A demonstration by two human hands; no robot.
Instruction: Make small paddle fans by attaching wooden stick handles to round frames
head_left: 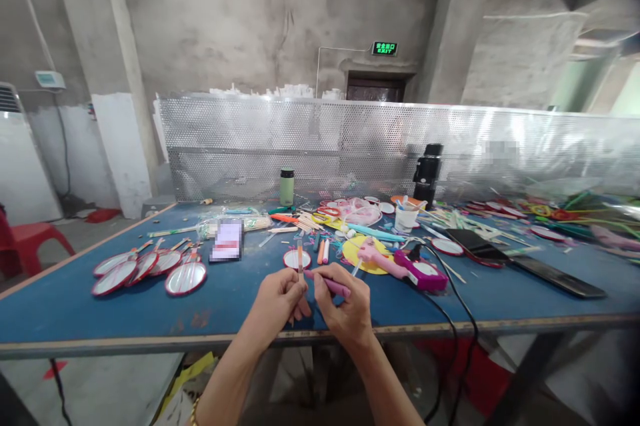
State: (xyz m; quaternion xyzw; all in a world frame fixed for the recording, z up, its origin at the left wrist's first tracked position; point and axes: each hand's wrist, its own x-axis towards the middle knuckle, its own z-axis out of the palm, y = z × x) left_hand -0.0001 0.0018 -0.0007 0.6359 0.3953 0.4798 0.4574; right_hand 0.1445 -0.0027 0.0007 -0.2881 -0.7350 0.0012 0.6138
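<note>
My left hand (281, 295) pinches a narrow tan-orange stick (301, 255) held upright near the table's front edge. Behind the stick is a small round mirror (289, 259) with a red rim; whether the two are joined I cannot tell. In my right hand (346, 301) is a pink marker-like pen (336, 287), its tip pointing left at the stick, close to my left fingers. Just beyond my hands lie an orange marker-like stick (321, 252) and a pink-and-white one (326, 251).
Several round mirrors (186, 278) lie at left near a phone (227, 241). On the right are a pink glue gun (383, 259), a purple box (423, 273) with black cables, and a long black object (555, 274). A green bottle (287, 187) and black flask (428, 176) stand behind.
</note>
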